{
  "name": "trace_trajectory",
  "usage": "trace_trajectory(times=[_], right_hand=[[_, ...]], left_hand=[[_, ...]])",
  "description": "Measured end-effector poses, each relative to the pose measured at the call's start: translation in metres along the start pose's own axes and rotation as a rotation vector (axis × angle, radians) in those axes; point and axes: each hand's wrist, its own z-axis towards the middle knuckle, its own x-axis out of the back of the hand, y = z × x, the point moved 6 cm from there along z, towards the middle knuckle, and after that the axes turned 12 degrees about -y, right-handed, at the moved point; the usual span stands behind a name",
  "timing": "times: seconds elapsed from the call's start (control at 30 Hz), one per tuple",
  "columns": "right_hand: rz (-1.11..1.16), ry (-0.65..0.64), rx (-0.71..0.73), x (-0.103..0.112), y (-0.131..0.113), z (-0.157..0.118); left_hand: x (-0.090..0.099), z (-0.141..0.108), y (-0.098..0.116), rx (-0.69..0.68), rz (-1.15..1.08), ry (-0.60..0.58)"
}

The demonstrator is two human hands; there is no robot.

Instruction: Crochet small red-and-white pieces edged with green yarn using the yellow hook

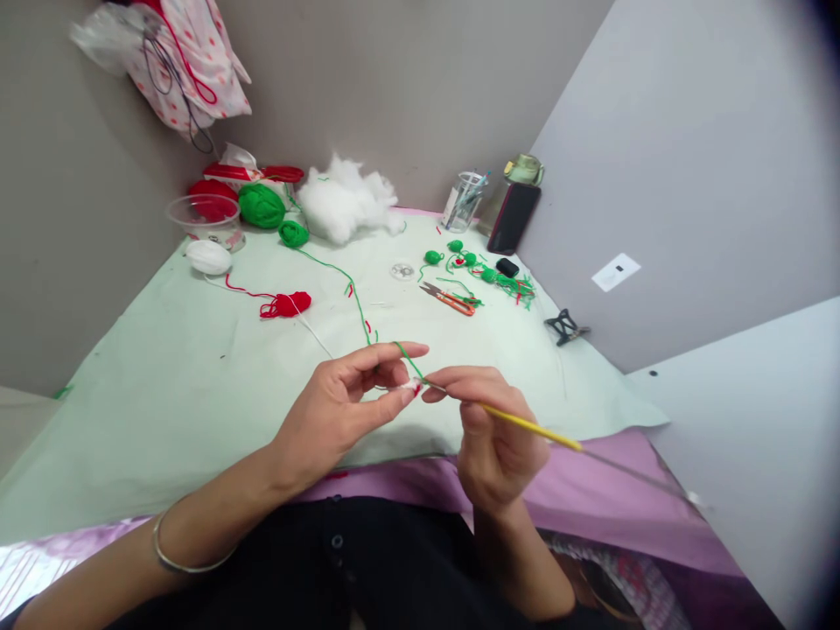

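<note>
My left hand (347, 394) pinches a small white and red crochet piece (412, 385) between thumb and fingers. Green yarn (410, 360) loops over its outstretched index finger and runs down to the piece. My right hand (495, 429) grips a crochet hook (531, 426) with a yellow handle, its metal tip at the crochet piece. Behind the hands, a green strand leads back to a small green yarn ball (293, 233). A white strand stretches from the left hand toward a white yarn ball (208, 257). The piece is partly hidden by my fingers.
Orange-handled thread snips (450, 299) lie beyond my hands, near small green crocheted balls (470, 260). White stuffing (347, 199), a larger green yarn ball (261, 205) and a plastic tub (216, 234) stand at the back. A red yarn bundle (292, 304) lies left; a phone (515, 217) leans at right.
</note>
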Motion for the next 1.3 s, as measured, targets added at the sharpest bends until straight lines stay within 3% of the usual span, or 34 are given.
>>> trace_trajectory(times=[0.13, 0.27, 0.4, 0.5, 0.8, 1.03, 1.3], right_hand=[[-0.019, 0.04, 0.006, 0.001, 0.001, -0.001], [0.218, 0.134, -0.122, 0.003, 0.011, 0.0], [0.454, 0.102, -0.221, -0.001, 0.021, 0.004], [0.512, 0.07, -0.221, -0.001, 0.021, 0.005], [0.231, 0.072, -0.088, 0.002, 0.005, 0.0], [0.187, 0.062, -0.063, 0.001, 0.003, 0.001], [0.015, 0.034, 0.067, -0.004, -0.003, -0.004]], left_hand=[[-0.001, 0.0, 0.005, -0.018, 0.016, 0.018], [0.0, 0.002, 0.002, -0.002, -0.06, -0.017], [0.0, 0.002, -0.002, 0.018, -0.148, -0.056], [-0.002, 0.001, -0.004, 0.026, -0.166, -0.07], [0.0, -0.001, 0.003, -0.005, -0.043, -0.015], [0.003, 0.0, 0.001, -0.019, -0.03, 0.002], [0.003, 0.0, 0.003, -0.056, 0.023, 0.084]])
